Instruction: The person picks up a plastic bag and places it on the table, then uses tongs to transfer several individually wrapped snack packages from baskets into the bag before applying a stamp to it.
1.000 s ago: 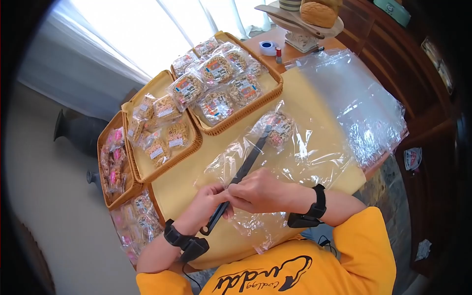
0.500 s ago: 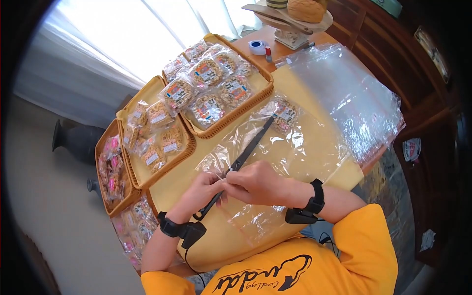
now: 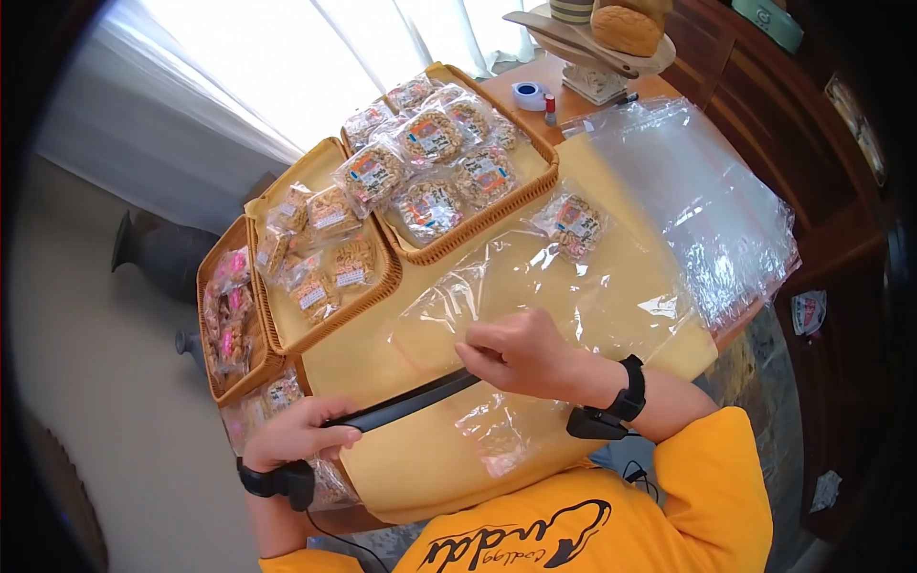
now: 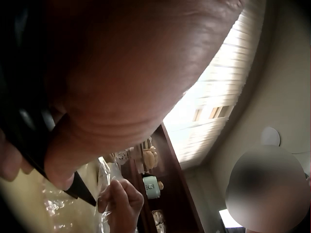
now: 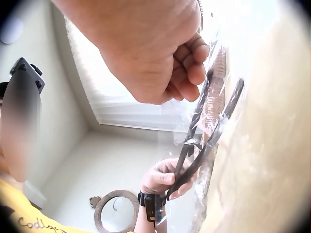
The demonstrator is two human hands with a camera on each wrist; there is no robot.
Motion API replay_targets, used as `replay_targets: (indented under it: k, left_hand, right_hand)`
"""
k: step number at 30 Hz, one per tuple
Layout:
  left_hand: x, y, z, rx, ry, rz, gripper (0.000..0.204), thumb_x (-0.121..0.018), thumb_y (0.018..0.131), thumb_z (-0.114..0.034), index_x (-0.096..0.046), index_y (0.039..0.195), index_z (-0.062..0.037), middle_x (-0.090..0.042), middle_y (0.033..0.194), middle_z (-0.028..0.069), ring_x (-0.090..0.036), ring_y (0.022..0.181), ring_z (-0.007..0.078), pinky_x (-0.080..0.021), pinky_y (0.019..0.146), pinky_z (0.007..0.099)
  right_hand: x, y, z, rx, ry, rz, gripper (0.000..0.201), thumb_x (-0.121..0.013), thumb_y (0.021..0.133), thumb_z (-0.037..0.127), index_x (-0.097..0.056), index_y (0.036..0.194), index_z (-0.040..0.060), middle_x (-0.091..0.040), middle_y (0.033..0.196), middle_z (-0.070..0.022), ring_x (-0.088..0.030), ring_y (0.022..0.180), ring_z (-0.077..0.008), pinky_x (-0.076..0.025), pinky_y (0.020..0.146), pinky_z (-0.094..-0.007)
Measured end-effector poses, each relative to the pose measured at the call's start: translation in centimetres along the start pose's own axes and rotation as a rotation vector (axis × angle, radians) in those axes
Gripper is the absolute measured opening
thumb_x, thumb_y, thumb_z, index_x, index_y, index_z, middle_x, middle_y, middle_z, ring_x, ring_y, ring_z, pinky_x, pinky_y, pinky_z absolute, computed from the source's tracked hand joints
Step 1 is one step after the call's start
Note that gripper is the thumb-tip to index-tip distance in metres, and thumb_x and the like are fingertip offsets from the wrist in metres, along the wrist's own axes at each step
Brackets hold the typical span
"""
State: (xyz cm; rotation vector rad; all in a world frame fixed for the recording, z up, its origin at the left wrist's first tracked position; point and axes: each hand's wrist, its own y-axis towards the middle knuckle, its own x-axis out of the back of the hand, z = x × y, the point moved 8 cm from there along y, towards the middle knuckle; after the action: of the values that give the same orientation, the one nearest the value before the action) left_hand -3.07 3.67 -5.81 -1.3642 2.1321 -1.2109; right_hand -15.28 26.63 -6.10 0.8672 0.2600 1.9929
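Note:
My left hand [image 3: 298, 430] grips the handle end of black tongs [image 3: 406, 404] at the table's left front. In the right wrist view their two arms [image 5: 198, 160] spread in a V, with clear film overlapping them. My right hand [image 3: 535, 351], fingers curled, pinches the edge of a clear plastic bag [image 3: 457, 298] above the far end of the tongs. The bag lies spread across the yellow cloth. By its far end sits a round wrapped snack [image 3: 578, 226] with a printed label. In the left wrist view, my thumb and palm hide much of the tongs.
Wicker trays [image 3: 468, 246] of wrapped snacks line the back and left. A stack of clear bags [image 3: 693, 196] lies at the right. Behind stand a tape roll [image 3: 528, 94] and a board with bread [image 3: 626, 33]. More packs lie by my left wrist; dark vases [image 3: 158, 256] stand beyond.
My left hand has drawn left and toward me with the tongs, away from my right hand. The tongs have swung from steeply diagonal to flatter and no longer overlap the wrapped snack.

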Motion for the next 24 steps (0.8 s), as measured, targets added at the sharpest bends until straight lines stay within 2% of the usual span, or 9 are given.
replay_targets:
  k: [3,5,8,9,12,16,17,24]
  left_hand:
    - [4.3,-4.3,0.8,-0.030,-0.115,-0.104,0.029,-0.066,0.089,-0.011,-0.060,0.114,0.0034,-0.063,0.080,0.0011,-0.057,0.062,0.0063,-0.046,0.055,0.0223]
    - [6.9,-5.7,-0.3,-0.180,-0.186,-0.260,0.027,-0.063,0.091,-0.014,-0.060,0.113,0.0020,-0.065,0.077,0.0035,-0.058,0.059,0.0078,-0.047,0.052,0.0209]
    - [10.3,-4.9,-1.4,-0.309,-0.296,-0.507,0.025,-0.057,0.095,-0.018,-0.059,0.112,-0.0002,-0.065,0.076,0.0037,-0.058,0.055,0.0075,-0.047,0.047,0.0189]
    - [11.0,-4.0,-1.7,-0.272,-0.303,-0.549,0.023,-0.056,0.097,-0.020,-0.059,0.111,-0.0017,-0.064,0.074,0.0027,-0.057,0.053,0.0068,-0.046,0.046,0.0183]
    - [12.3,-1.1,-2.1,-0.205,-0.287,-0.499,0.023,-0.056,0.098,-0.022,-0.059,0.109,-0.0027,-0.063,0.074,0.0019,-0.057,0.051,0.0069,-0.046,0.045,0.0181]
    - [13.2,1.8,-3.5,-0.241,-0.282,-0.451,0.025,-0.057,0.098,-0.022,-0.058,0.111,-0.0016,-0.062,0.074,0.0024,-0.058,0.052,0.0063,-0.048,0.045,0.0180]
    - [13.2,2.0,-4.0,-0.256,-0.307,-0.452,0.022,-0.060,0.096,-0.021,-0.059,0.105,-0.0016,-0.062,0.073,0.0024,-0.058,0.051,0.0066,-0.048,0.044,0.0196]
    - [13.5,3.2,-6.3,-0.299,-0.274,-0.450,0.020,-0.060,0.095,-0.021,-0.060,0.100,-0.0013,-0.062,0.073,0.0025,-0.059,0.054,0.0071,-0.048,0.048,0.0188]
  right_hand:
    - [0.2,0.0,-0.2,-0.030,0.014,-0.016,0.023,-0.067,0.083,0.011,-0.054,0.064,0.0060,-0.051,0.052,-0.0092,-0.052,0.043,-0.0261,-0.039,0.042,-0.0334]
    - [0.1,0.0,-0.2,-0.041,0.026,-0.007,0.022,-0.067,0.083,0.010,-0.055,0.065,0.0054,-0.052,0.052,-0.0095,-0.051,0.043,-0.0261,-0.039,0.042,-0.0330]
    - [-0.2,0.1,-0.2,-0.047,0.005,0.020,0.023,-0.067,0.083,0.010,-0.054,0.065,0.0048,-0.051,0.052,-0.0099,-0.051,0.043,-0.0261,-0.039,0.042,-0.0327]
    - [-0.2,0.1,-0.2,-0.047,0.013,0.018,0.024,-0.067,0.083,0.010,-0.054,0.064,0.0047,-0.051,0.052,-0.0101,-0.051,0.043,-0.0262,-0.039,0.041,-0.0327]
    - [-0.3,0.1,-0.4,-0.045,0.010,0.032,0.024,-0.067,0.083,0.013,-0.054,0.064,0.0069,-0.051,0.051,-0.0091,-0.052,0.043,-0.0271,-0.040,0.041,-0.0348]
    - [-0.3,0.1,-0.4,-0.044,0.008,0.039,0.024,-0.066,0.084,0.016,-0.054,0.064,0.0090,-0.052,0.051,-0.0087,-0.053,0.043,-0.0286,-0.041,0.041,-0.0369]
    - [-0.3,0.1,-0.4,-0.043,0.009,0.039,0.024,-0.066,0.084,0.016,-0.054,0.064,0.0090,-0.052,0.051,-0.0087,-0.053,0.043,-0.0286,-0.041,0.041,-0.0369]
    - [-0.6,-0.1,-0.5,-0.016,-0.020,0.039,0.022,-0.066,0.084,0.016,-0.056,0.066,0.0091,-0.054,0.051,-0.0100,-0.056,0.045,-0.0284,-0.043,0.041,-0.0372]
